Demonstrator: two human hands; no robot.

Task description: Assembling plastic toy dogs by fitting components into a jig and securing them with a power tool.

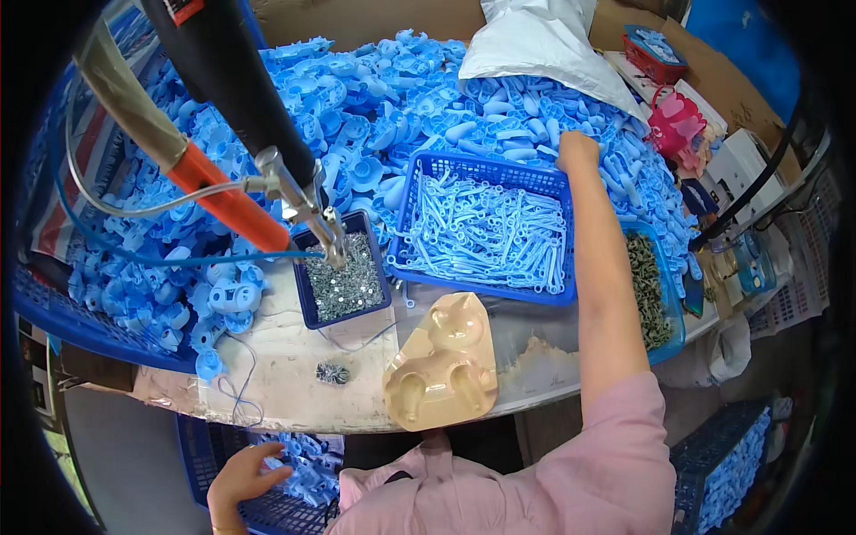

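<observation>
My right hand (pixel 580 152) reaches far across the table into a heap of small, rounded blue plastic parts (pixel 513 134). Its fingers look curled; what they close on, if anything, is hidden. Low on the left, my left hand (pixel 247 473) is over a blue basket (pixel 198 455) of blue plastic pieces (pixel 308 468), fingers apart and nothing visible in them. A cream moulded plastic holder (pixel 446 361) with shaped hollows lies at the table's front edge. Behind it, a blue basket (pixel 481 290) holds many thin light-blue rods with ringed ends.
A dark tray of small screws (pixel 348 276) stands beneath a hanging orange-and-black powered screwdriver (pixel 227 196). A few screws (pixel 332 373) lie loose in front. A clear blue tub (pixel 655 294) of dark small parts sits beside my right forearm. A white sack (pixel 535 45) spills blue parts behind.
</observation>
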